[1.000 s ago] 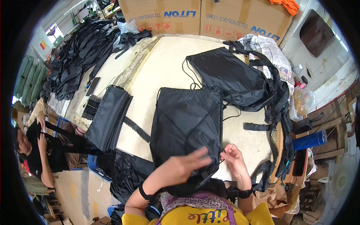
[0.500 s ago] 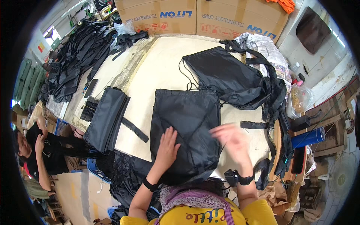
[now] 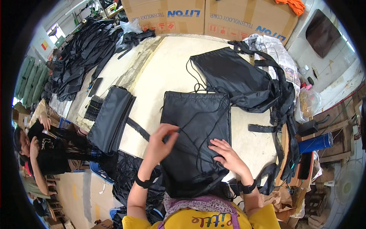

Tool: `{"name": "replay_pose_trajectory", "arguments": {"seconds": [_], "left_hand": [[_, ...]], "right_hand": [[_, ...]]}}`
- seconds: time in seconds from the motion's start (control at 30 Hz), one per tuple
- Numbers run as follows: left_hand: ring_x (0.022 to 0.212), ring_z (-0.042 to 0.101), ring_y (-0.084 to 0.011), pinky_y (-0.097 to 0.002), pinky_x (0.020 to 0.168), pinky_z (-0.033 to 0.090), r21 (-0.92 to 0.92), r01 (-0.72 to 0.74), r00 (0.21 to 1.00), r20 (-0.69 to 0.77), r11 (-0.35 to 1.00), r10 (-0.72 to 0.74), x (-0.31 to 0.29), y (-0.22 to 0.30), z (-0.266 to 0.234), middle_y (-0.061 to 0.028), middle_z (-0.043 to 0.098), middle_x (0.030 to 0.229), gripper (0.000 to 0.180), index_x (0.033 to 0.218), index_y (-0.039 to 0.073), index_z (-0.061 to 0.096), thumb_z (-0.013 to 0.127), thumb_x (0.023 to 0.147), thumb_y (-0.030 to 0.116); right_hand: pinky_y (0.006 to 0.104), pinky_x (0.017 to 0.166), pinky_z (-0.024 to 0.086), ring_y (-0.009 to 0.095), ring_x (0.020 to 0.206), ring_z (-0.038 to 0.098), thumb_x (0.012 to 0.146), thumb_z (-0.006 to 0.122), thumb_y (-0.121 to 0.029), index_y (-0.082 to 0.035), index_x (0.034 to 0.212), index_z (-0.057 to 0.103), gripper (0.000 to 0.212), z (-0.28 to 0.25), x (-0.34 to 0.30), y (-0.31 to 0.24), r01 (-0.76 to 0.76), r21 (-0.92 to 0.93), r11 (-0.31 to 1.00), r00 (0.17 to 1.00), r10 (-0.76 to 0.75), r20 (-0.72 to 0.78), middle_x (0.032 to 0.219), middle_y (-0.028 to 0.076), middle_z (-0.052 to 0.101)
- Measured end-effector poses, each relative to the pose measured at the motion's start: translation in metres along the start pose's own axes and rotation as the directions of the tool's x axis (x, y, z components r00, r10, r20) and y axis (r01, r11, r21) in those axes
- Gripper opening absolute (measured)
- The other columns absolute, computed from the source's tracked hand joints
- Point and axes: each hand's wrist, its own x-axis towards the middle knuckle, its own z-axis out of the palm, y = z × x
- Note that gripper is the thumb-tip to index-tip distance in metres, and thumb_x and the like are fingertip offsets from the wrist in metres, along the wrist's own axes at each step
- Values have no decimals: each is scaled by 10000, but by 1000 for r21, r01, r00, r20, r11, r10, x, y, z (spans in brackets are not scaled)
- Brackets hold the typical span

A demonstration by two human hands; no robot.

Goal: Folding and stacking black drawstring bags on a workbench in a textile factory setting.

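Black cloth makes up the drawstring bag (image 3: pixel 196 133) lying flat in the middle of the pale bench (image 3: pixel 160 76), right in front of the person. The left hand (image 3: pixel 160 143) is at the bag's 9 o'clock edge, its fingers (image 3: pixel 169 129) pinching a thin black cord (image 3: pixel 198 120) that runs across the bag. The right hand (image 3: pixel 227 154) lies flat on the bag at 4 o'clock, fingers spread and released, grasping nothing. A second black bag (image 3: pixel 232 78) rests at 1 o'clock. A folded black bag (image 3: pixel 110 118) sits at 9 o'clock. A blue bottle (image 3: pixel 316 142) lies at 3 o'clock.
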Motion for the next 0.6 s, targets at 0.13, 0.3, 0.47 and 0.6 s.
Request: {"name": "replay_pose_trajectory", "arguments": {"seconds": [0.13, 0.3, 0.47, 0.6], "left_hand": [[1128, 591, -306, -422, 982, 458, 107, -476, 789, 489, 873, 371, -15, 33, 17, -137, 626, 1205, 275, 1121, 60, 665, 665, 847, 36], [1106, 587, -348, -395, 943, 480, 336, -366, 930, 117, 868, 347, 4, -7, 18, -161, 608, 1210, 268, 1121, 46, 646, 630, 854, 42], [918, 611, -354, -416, 788, 496, 599, -100, 946, -190, 794, 263, 64, -99, 7, -178, 621, 1001, 259, 1076, 1, 612, 639, 854, 132], [735, 643, -258, -347, 682, 503, 352, 96, 992, -108, 931, -61, 105, -128, 0, -140, 668, 800, 250, 1039, -31, 655, 639, 879, 160]], "right_hand": [[467, 1164, 224, 293, 1376, 376, 800, 684, -50, -75, 1286, 571, 500, 2, 1, 0, 5, 20, 1000, 1000, -5, -2, 1431, 116, 473], [465, 1167, 219, 290, 1382, 371, 794, 696, -55, -90, 1281, 579, 503, 1, 0, 2, -11, 47, 999, 1000, 11, -11, 1439, 103, 471], [454, 1175, 209, 290, 1387, 358, 808, 682, -79, -63, 1283, 575, 487, 3, 1, 3, 4, 63, 998, 1000, -4, -2, 1441, 123, 464], [451, 1175, 209, 285, 1388, 357, 812, 682, -85, -65, 1287, 571, 489, 3, 0, 4, 6, 67, 998, 1000, -6, 1, 1445, 118, 460]]}}
